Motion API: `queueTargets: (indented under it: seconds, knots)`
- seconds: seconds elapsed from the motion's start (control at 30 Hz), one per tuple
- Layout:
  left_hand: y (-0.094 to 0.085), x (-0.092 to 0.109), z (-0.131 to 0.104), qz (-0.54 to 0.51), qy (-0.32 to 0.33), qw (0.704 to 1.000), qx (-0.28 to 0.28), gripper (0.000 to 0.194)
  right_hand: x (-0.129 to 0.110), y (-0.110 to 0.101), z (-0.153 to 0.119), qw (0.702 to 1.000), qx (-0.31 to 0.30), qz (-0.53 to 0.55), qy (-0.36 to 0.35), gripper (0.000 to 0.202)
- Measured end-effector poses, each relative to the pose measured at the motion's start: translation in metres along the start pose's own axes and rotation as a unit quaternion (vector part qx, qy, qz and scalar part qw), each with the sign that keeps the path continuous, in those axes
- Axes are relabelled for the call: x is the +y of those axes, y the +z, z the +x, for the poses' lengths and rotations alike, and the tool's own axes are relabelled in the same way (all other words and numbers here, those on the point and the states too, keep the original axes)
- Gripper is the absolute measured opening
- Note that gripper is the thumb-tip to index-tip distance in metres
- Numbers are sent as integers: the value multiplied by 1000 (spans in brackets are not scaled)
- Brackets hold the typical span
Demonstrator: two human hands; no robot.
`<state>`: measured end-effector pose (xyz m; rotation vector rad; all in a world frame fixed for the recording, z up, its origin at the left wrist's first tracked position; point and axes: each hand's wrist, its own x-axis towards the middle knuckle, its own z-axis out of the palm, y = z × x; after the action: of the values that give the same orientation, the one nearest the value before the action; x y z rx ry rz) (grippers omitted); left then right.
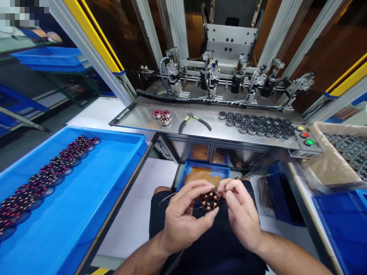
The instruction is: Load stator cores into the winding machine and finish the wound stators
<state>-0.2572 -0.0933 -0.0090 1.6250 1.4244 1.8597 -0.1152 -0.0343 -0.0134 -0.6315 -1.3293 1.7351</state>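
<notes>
My left hand (186,214) grips a round motor stator (209,201) with copper windings, thumb below and fingers above it. Thin loose wire trails out to the left behind that hand. At the stator's right edge my right hand (239,210) is closed in a pinch, and whatever lies between its fingertips is too small to make out. Both hands are above my lap. Beyond them, on the metal ledge, lie cutting pliers (195,121) with green and black handles, spread apart. Left of the pliers stand several wound stators (164,120), some red and some copper.
Rows of dark unwound stator cores (258,125) fill the ledge's right side, beside a button box (306,137). A blue tray (94,183) on the left holds rows of wound stators. The winding machine (229,76) stands behind. A bagged box of parts (323,160) sits right.
</notes>
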Motion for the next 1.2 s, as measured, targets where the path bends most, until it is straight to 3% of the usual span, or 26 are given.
queueTargets:
  seconds: [0.13,0.23,0.33,0.47,0.6,0.67,0.83,0.97,1.1,1.2]
  knots:
    - [-1,-1,-2,29,11,998,-45,54,-12,-3,6,994,-23,-79,-67,14]
    - [0,0,-4,18,-2,998,-52,55,-19,-3,8,989,17,-119,-86,16]
    - [2,1,-3,-17,-29,999,-37,51,-18,-1,8,989,59,-118,-69,20]
    - [6,0,2,-69,-51,996,-12,45,-10,-4,7,994,67,-82,-31,23]
    - [5,-1,5,-87,-83,993,-3,42,-4,-11,4,998,48,-29,-26,15]
    - [3,-2,5,-92,-98,991,-2,41,-4,-14,2,1000,23,-13,-15,24]
    - [1,-2,5,-115,-110,987,-11,44,-8,-15,-2,998,10,-65,-21,17]
    - [1,-1,4,-108,-100,989,-15,48,-11,-15,-3,995,26,-85,-35,15]
    - [1,1,3,-82,-74,994,-25,48,-15,-14,-2,995,-3,-90,-42,8]
    - [3,2,3,-84,-68,994,-22,51,-17,-14,-1,991,4,-115,-73,13]
